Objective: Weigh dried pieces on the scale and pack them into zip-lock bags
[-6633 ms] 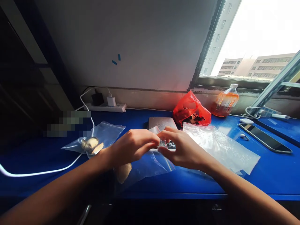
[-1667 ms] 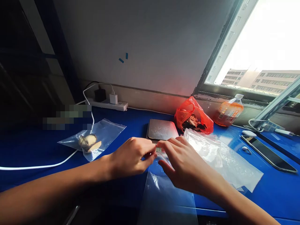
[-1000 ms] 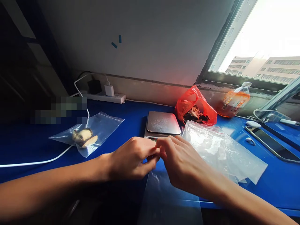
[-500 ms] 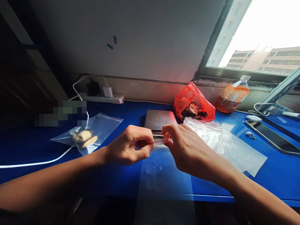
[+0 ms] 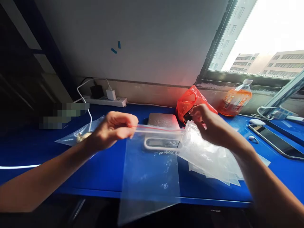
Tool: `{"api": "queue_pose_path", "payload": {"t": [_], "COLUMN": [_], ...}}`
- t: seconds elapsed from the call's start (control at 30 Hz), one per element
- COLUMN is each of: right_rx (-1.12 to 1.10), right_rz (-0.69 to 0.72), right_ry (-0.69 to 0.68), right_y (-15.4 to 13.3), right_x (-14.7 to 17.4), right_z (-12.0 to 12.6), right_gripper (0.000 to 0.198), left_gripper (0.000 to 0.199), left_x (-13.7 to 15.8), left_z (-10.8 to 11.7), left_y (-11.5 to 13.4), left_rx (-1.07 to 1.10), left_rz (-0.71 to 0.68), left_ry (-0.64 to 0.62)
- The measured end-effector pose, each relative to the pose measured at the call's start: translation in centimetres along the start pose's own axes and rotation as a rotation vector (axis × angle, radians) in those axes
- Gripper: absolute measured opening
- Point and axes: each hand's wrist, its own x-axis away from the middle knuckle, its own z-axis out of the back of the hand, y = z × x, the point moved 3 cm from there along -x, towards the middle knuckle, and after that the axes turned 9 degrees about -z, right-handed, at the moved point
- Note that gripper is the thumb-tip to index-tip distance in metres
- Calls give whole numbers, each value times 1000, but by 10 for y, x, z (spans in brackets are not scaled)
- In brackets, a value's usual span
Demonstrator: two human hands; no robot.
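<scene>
Nearest: 1 clear zip bag [image 5: 149, 177], lower end past the front edge of the table [image 5: 99, 172]. My left hand [image 5: 116, 128] pinches its top strip at the left; right end is free. Scale [image 5: 162, 119] behind it, bag stack [image 5: 204, 155] beside. Right hand [image 5: 200, 115] at the red bag [image 5: 187, 98], fingers curled, blurred; can't tell if gripping. Step reads as 1-handed bag holding, right reaching. Next move calls for a steady left pinch.

The zip bag [image 5: 150, 177] is see-through with a red stripe [image 5: 161, 128], the table [image 5: 104, 171] is blue, the sack [image 5: 186, 103] is red, and the bottle [image 5: 234, 101] is orange with a white cap [image 5: 247, 81]
</scene>
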Motion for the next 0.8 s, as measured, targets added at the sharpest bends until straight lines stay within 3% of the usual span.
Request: {"api": "queue_pose_path", "payload": {"t": [0.1,0.27,0.4,0.5,0.63,0.8], "right_rx": [-145,-573,-449,-425,-646,-829], "right_rz": [-102,107,35,-19,-113,-466], "right_ry": [147,-216,-208,-168,-162,113], "right_y": [11,-43,-58,-53,-43,16], "right_x": [-4,14,23,22,19,10], "right_z": [9,-11,-24,-25,-9,39], "right_gripper": [16,29,24,26,18,14], "left_gripper": [18,21,17,18,25,38], "left_x": [-1,-2,-1,0,-2,-7], "left_z": [15,1,-15,-20,-14,30], "left_y": [-1,-9,-5,0,-4,-17], "left_rx": [-18,-133,-113,-136,-376,-693], "left_rz": [-44,138,182,144,89,204], "left_ry": [181,72,11,-34,-60,235]}}
